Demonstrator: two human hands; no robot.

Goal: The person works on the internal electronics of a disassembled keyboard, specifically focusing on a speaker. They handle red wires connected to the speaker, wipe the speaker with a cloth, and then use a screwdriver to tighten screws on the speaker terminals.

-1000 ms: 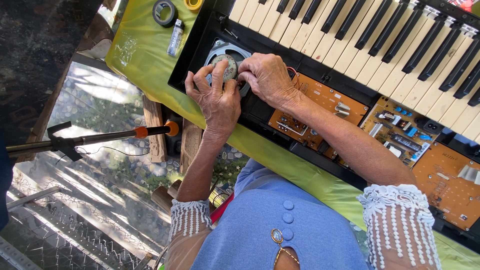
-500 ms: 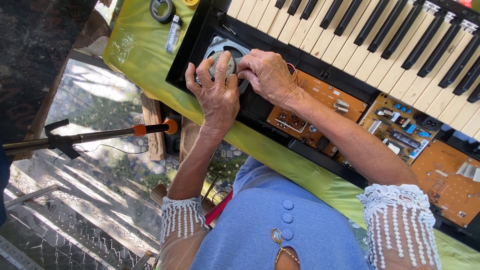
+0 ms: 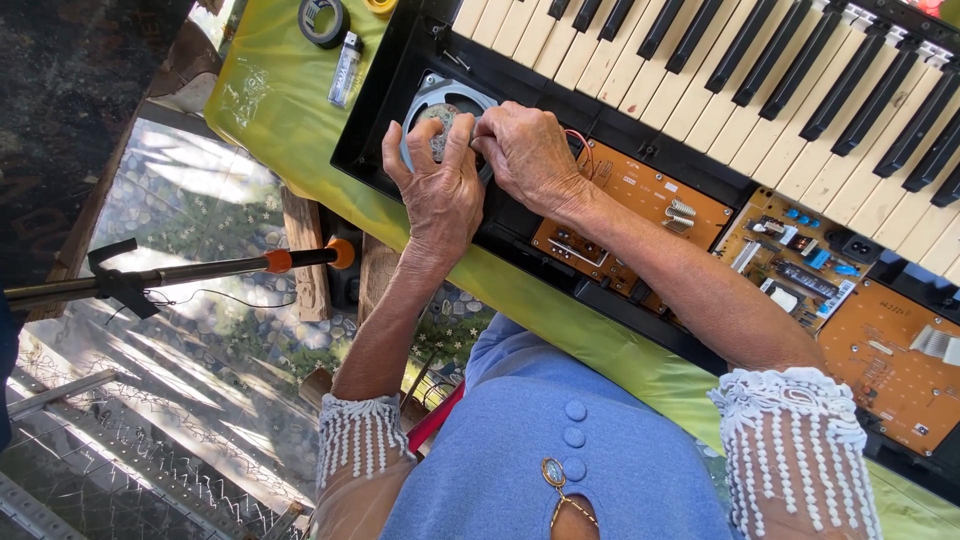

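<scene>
Bright, hard sunlight falls on my hands and the keyboard [image 3: 760, 90]; dappled shadows cross the lower left; the frame is sharp throughout.

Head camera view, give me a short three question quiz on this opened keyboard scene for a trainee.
1. True or false: both hands rest on the round speaker set in the black keyboard case.
2. Which lies on the yellow-green cloth beyond the case's end? A) a roll of black tape and a lighter B) a hammer C) a cup
3. What colour are the exposed circuit boards beside the right hand?

Key:
1. True: the left hand covers the speaker's near side, and the right hand's fingertips touch its rim.
2. A.
3. Orange-brown.
</scene>
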